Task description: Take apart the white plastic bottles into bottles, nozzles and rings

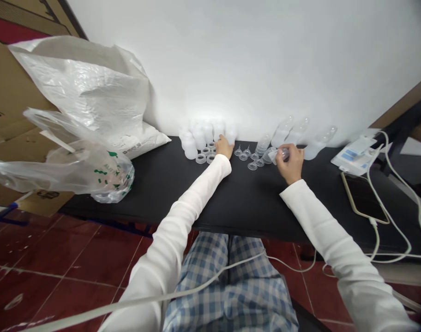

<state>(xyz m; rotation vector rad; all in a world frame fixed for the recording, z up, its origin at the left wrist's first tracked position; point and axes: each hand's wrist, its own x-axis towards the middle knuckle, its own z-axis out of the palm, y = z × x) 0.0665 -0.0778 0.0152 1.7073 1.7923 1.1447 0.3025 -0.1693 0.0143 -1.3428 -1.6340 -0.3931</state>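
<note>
My left hand (224, 147) is among white translucent baby bottles (190, 146) and white screw rings (201, 158). Its fingers curl in front of the bottles; what they grip is hidden. Over the right half of the black table, my right hand (291, 165) pinches a clear plastic cap (283, 154) between thumb and fingers. Between the hands lie several clear silicone nipples (252, 166), standing on their flanges. A stack of clear caps (263, 144) stands beside them. Behind my right hand are bottles with clear domed tops (283, 130), leaning near the wall.
A white sack (93, 87) and a thin plastic bag (106, 175) occupy the table's left end. At the right lie a phone (364, 198) with a charging cable (376, 235) and a white-and-blue package (355, 154). A white wall (248, 60) borders the back edge.
</note>
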